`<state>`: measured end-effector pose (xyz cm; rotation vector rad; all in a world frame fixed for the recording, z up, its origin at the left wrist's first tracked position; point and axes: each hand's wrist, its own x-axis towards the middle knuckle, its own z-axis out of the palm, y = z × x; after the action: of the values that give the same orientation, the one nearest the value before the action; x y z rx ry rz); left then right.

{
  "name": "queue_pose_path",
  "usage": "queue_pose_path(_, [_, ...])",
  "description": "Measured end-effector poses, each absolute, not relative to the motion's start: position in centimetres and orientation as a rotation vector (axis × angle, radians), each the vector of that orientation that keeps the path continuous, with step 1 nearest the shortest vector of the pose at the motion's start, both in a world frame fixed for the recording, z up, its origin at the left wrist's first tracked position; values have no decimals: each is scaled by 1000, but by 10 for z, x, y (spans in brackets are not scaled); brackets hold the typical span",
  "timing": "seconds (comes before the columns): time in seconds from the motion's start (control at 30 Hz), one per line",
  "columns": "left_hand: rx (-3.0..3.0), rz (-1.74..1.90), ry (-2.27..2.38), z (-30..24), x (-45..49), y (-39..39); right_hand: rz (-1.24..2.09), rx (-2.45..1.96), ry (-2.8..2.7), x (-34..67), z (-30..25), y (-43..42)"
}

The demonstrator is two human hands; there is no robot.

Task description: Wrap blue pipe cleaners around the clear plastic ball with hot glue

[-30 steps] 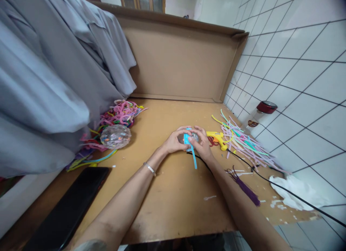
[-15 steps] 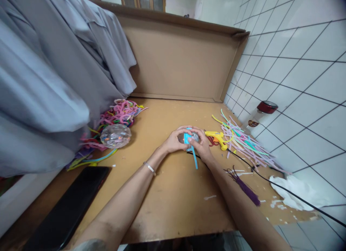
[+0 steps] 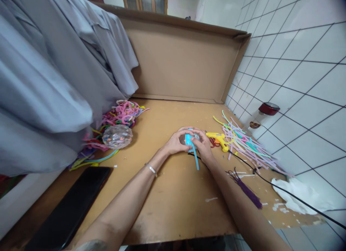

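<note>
Blue strip partly laid, it seems
Our left hand and right hand hold the clear piece; one tail hangs loose.

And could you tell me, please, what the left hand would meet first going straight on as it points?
First the blue piece that the left hand holds, then probably the right hand; the yellow glue gun seems to lie beyond, though depth is unclear.

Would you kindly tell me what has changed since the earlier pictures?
Nothing visibly moved, was taken hold of or let go; only the view shifted slightly. The left hand and right hand stay cupped around the blue strip; the yellow glue gun lies as before.
</note>
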<state>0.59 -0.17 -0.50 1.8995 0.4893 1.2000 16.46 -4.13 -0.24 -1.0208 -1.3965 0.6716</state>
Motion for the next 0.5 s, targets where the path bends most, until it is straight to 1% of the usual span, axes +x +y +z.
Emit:
queue_pose_path(0.23, [1898,1253,489,-8,8,-3,721,-1030,-1355,163,-1,-42])
queue_pose_path(0.5, [1969,1194,523,-5,5,-3,786,-1019,-1312,163,2,-43])
